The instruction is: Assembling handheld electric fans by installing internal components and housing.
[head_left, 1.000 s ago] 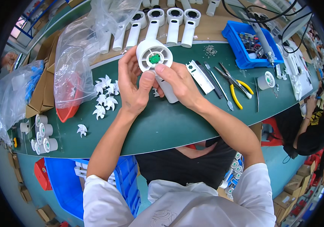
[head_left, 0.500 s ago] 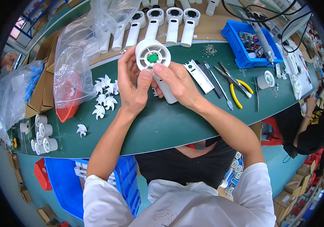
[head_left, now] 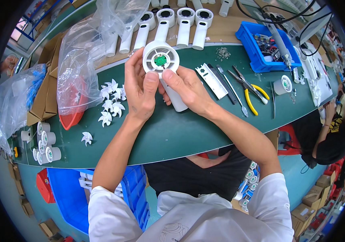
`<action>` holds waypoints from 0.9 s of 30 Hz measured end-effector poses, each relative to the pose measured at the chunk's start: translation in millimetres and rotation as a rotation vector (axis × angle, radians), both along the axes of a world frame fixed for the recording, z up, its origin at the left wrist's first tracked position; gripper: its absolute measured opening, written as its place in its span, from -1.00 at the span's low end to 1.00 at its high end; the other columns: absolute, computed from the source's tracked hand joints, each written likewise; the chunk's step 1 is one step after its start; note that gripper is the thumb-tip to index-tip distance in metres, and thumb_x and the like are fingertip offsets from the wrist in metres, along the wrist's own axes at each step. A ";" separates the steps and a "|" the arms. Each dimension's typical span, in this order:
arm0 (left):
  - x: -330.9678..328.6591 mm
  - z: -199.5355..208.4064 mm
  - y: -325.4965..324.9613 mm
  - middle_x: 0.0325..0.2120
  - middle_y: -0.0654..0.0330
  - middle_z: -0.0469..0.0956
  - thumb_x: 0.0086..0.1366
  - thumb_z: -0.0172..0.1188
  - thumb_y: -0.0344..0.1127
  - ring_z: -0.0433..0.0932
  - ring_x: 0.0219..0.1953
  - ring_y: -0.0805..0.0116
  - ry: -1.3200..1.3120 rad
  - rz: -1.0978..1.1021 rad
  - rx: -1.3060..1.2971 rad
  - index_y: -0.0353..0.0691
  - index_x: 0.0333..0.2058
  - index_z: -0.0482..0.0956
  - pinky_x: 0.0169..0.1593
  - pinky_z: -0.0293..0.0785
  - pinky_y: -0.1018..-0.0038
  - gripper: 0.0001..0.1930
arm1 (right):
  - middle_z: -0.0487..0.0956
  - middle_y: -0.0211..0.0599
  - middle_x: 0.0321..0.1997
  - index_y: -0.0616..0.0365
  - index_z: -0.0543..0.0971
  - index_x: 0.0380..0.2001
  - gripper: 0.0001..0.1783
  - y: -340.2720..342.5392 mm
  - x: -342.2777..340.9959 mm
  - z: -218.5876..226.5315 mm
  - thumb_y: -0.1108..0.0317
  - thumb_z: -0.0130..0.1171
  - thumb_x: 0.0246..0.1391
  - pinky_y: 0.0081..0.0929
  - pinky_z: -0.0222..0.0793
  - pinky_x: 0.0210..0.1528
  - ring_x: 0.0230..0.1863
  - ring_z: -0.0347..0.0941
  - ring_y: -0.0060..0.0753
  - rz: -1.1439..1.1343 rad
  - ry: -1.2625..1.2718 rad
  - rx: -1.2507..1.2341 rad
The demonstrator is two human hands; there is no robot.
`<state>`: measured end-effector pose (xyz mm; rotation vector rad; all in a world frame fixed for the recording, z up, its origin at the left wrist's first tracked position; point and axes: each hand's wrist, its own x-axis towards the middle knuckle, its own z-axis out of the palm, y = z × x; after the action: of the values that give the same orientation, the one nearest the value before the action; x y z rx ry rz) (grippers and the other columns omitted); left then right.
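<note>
A white handheld fan body (head_left: 161, 49) is held between my two hands above the table. Its round head faces up, with spokes around a small green circuit board (head_left: 160, 61) in the middle. My left hand (head_left: 141, 89) is closed round the left side of the head, its thumb on the lower rim. My right hand (head_left: 192, 89) grips from the right, thumb pressed where head meets handle. Below the right hand, the handle (head_left: 176, 101) slants down. Several white fan blades (head_left: 112, 105) lie left of my hands.
White fans (head_left: 184, 30) line the back beside clear plastic bags (head_left: 80, 60). On the right are a white strip (head_left: 213, 82), yellow-handled pliers (head_left: 248, 89), tweezers (head_left: 273, 103), a white cup-shaped part (head_left: 280, 86) and a blue bin (head_left: 257, 52). White cylindrical parts (head_left: 48, 139) cluster left. A co-worker (head_left: 329, 129) sits right.
The fan body has tilted so its head faces more directly up, showing more of the openings between the spokes. Both thumbs have shifted slightly on the rim.
</note>
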<state>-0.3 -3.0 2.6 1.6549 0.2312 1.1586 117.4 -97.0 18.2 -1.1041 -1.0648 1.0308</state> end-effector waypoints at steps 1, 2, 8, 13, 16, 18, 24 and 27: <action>-0.6 2.0 -0.5 0.02 -0.07 0.38 0.35 0.07 -0.05 0.42 0.03 0.26 0.015 -0.008 -0.014 -0.43 0.20 0.11 0.09 0.34 0.38 -0.35 | 0.47 -0.32 -0.40 0.28 0.44 -0.18 -0.48 -0.3 0.3 -0.1 -0.07 -0.02 0.25 -0.59 0.40 -0.43 -0.48 0.43 -0.55 0.012 0.015 0.001; -1.1 2.8 -0.8 0.01 -0.06 0.39 0.36 0.05 -0.05 0.42 0.02 0.27 0.030 -0.016 -0.028 -0.43 0.20 0.12 0.09 0.34 0.39 -0.36 | 0.47 -0.32 -0.39 0.28 0.44 -0.16 -0.51 -0.4 0.3 -0.4 -0.02 0.00 0.24 -0.58 0.41 -0.42 -0.48 0.44 -0.54 0.024 0.030 0.001; -3.2 -2.0 6.4 0.00 -0.02 0.41 0.41 -0.06 -0.02 0.41 0.00 0.33 0.025 0.042 -0.037 -0.44 0.18 0.17 0.09 0.31 0.42 -0.41 | 0.49 -0.30 -0.33 0.29 0.40 -0.10 -0.61 0.8 -3.6 -1.8 0.17 0.10 0.19 -0.55 0.44 -0.37 -0.43 0.47 -0.51 0.094 0.075 0.029; -2.6 -6.3 8.8 -0.06 0.03 0.43 0.42 -0.11 0.02 0.41 -0.05 0.35 0.031 0.073 -0.062 -0.43 0.16 0.21 0.06 0.31 0.43 -0.40 | 0.51 -0.22 -0.26 0.31 0.40 -0.03 -0.59 4.1 2.2 -10.9 0.18 0.00 0.21 -0.49 0.47 -0.33 -0.39 0.49 -0.45 0.147 0.140 0.049; -3.7 -8.5 10.6 -0.08 0.06 0.42 0.42 -0.12 0.05 0.41 -0.09 0.37 0.051 0.095 -0.106 -0.42 0.12 0.24 0.00 0.34 0.45 -0.41 | 0.53 -0.17 -0.22 0.32 0.40 0.01 -0.53 9.5 5.9 -12.8 0.12 -0.13 0.26 -0.44 0.47 -0.30 -0.34 0.49 -0.41 0.225 0.344 0.045; -4.2 -6.8 11.4 -0.08 0.08 0.42 0.42 -0.12 0.04 0.41 -0.09 0.38 0.000 0.036 -0.188 -0.42 0.10 0.26 -0.04 0.37 0.47 -0.43 | 0.53 -0.15 -0.21 0.33 0.40 0.02 -0.48 11.4 6.7 -12.3 0.08 -0.21 0.28 -0.42 0.47 -0.28 -0.32 0.49 -0.39 0.278 0.492 0.040; -2.6 -5.9 10.3 -0.07 0.07 0.41 0.43 -0.14 0.01 0.41 -0.11 0.38 -0.010 0.065 -0.141 -0.41 0.10 0.26 -0.07 0.39 0.46 -0.45 | 0.53 -0.11 -0.19 0.35 0.42 0.00 -0.47 11.7 9.0 -13.2 0.08 -0.27 0.29 -0.41 0.43 -0.26 -0.30 0.47 -0.36 0.279 0.538 -0.005; -2.8 -7.5 11.6 -0.07 0.07 0.40 0.42 -0.14 0.02 0.41 -0.11 0.39 -0.001 0.068 -0.137 -0.41 0.10 0.26 -0.08 0.39 0.47 -0.45 | 0.53 -0.11 -0.18 0.34 0.41 0.00 -0.49 11.8 8.5 -14.1 0.10 -0.26 0.31 -0.43 0.43 -0.26 -0.30 0.47 -0.36 0.270 0.505 0.006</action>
<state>-3.1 8.6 -4.9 1.5364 0.3610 1.1688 125.9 -85.2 4.1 -0.6482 -0.8129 1.4277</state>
